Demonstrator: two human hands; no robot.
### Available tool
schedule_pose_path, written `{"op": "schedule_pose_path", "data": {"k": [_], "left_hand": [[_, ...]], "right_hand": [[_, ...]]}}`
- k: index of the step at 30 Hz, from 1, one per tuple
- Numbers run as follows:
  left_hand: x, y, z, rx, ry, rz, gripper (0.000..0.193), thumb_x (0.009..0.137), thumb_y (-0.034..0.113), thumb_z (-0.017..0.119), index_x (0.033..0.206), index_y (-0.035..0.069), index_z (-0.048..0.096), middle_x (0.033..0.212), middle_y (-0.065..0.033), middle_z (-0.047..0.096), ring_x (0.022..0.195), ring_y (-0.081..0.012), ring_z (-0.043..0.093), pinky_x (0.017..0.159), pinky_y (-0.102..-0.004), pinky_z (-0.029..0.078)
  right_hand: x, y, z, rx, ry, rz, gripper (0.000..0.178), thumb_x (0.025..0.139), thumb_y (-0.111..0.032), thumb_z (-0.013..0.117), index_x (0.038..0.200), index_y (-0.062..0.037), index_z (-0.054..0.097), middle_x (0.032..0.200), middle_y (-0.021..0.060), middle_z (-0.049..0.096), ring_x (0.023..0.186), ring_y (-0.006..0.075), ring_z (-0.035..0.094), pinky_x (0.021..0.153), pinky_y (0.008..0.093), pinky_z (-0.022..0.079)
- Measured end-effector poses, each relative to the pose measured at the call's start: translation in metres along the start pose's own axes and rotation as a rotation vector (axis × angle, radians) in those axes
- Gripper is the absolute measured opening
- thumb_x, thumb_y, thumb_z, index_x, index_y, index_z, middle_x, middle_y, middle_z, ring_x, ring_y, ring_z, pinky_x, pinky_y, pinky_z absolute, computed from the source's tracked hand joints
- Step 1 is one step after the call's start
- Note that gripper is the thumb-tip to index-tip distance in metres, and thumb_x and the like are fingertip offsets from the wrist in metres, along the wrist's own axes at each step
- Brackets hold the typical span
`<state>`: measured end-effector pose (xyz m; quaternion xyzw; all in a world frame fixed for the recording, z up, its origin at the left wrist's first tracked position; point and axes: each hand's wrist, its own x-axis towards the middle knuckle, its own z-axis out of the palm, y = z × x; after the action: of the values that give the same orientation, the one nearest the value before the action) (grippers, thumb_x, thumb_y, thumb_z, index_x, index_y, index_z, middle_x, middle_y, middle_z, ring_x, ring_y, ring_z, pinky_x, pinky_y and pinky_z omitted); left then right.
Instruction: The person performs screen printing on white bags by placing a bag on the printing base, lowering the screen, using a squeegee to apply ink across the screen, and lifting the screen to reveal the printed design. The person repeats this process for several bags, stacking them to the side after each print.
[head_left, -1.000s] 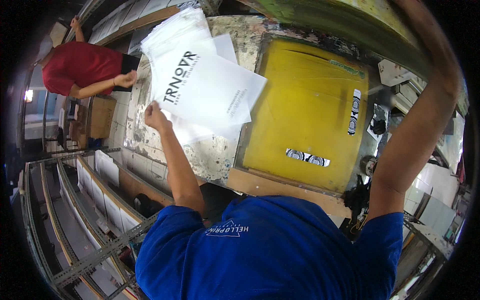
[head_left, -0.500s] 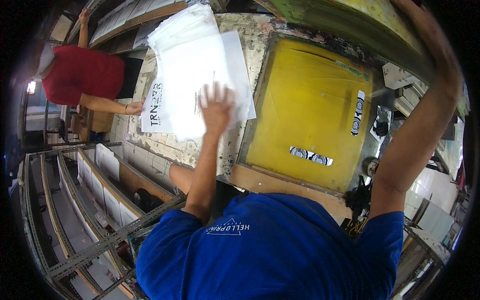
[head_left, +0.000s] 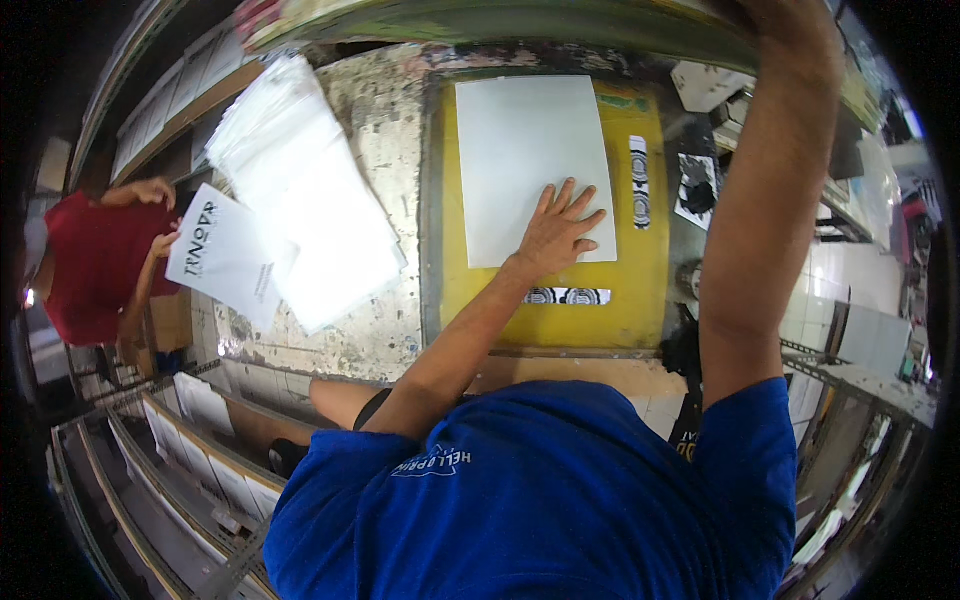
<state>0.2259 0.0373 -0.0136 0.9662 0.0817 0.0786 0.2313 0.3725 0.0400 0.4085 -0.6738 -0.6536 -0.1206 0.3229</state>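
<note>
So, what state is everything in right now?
Left hand: open, fingers spread on the blank white sheet
Blank white sheet: lying flat on the yellow board
Right hand: up by the green-coated frame, grip unclear
Green-coated frame: off the yellow board
White sheet stack: fanned unevenly
Printed sheet: print side up, by the co-worker's hand

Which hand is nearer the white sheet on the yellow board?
Left. The left hand lies spread on the sheet; the right hand, partly cut off, is beyond its upper right.
</note>
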Motion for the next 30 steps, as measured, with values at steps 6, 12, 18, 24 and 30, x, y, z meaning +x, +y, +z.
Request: {"op": "schedule_pose_path", "data": {"k": [6, 12, 18, 24, 30], "left_hand": [[0.008, 0.037, 0.006, -0.008, -0.116, 0.07, 0.058, 0.096, 0.044, 0.064, 0.148, 0.023, 0.053, 0.166, -0.0083, 0.029, 0.155, -0.0377, 0.018, 0.125, -0.0596, 0.014], [-0.005, 0.046, 0.006, -0.03, -0.132, 0.081, 0.059, 0.095, 0.04, 0.065, 0.15, 0.022, 0.051, 0.166, -0.0091, 0.029, 0.156, -0.0363, 0.018, 0.126, -0.0597, 0.013], [-0.013, 0.047, 0.014, -0.04, -0.024, 0.127, 0.058, 0.096, 0.043, 0.063, 0.147, 0.019, 0.054, 0.163, -0.0097, 0.035, 0.154, -0.036, 0.021, 0.126, -0.061, 0.01], [-0.011, 0.049, 0.008, -0.043, -0.093, 0.101, 0.06, 0.099, 0.043, 0.058, 0.153, 0.019, 0.046, 0.166, -0.0088, 0.029, 0.156, -0.0349, 0.016, 0.125, -0.0635, 0.007], [-0.027, 0.053, -0.079, -0.411, 0.518, -0.081, 0.077, 0.088, 0.041, 0.074, 0.15, 0.006, 0.046, 0.155, -0.0125, 0.048, 0.147, -0.0364, 0.037, 0.122, -0.0509, 0.023]], "right_hand": [[-0.002, 0.0, -0.019, 0.084, -0.12, -0.009, 0.048, 0.078, -0.028, 0.061, 0.112, 0.0008, 0.077, 0.095, 0.0254, 0.075, 0.076, 0.0299, 0.07, 0.073, 0.0369, 0.056], [-0.003, 0.002, -0.02, 0.154, -0.174, -0.013, 0.047, 0.078, -0.028, 0.061, 0.111, 0.0004, 0.077, 0.088, 0.0243, 0.075, 0.068, 0.0276, 0.069, 0.066, 0.0375, 0.056], [-0.004, -0.003, -0.014, 0.07, -0.114, 0.022, 0.047, 0.078, -0.029, 0.061, 0.111, 0.0007, 0.077, 0.089, 0.0242, 0.075, 0.07, 0.0282, 0.07, 0.07, 0.0377, 0.057], [-0.01, 0.0, 0.004, -0.054, 0.054, -0.101, 0.047, 0.079, -0.03, 0.062, 0.112, 0.0015, 0.076, 0.099, 0.0245, 0.075, 0.081, 0.0305, 0.072, 0.078, 0.0386, 0.058], [-0.043, -0.006, -0.004, -0.078, 0.059, -0.114, 0.046, 0.077, -0.025, 0.069, 0.119, -0.006, 0.075, 0.092, 0.0187, 0.07, 0.078, 0.0293, 0.067, 0.074, 0.0376, 0.054]]}}
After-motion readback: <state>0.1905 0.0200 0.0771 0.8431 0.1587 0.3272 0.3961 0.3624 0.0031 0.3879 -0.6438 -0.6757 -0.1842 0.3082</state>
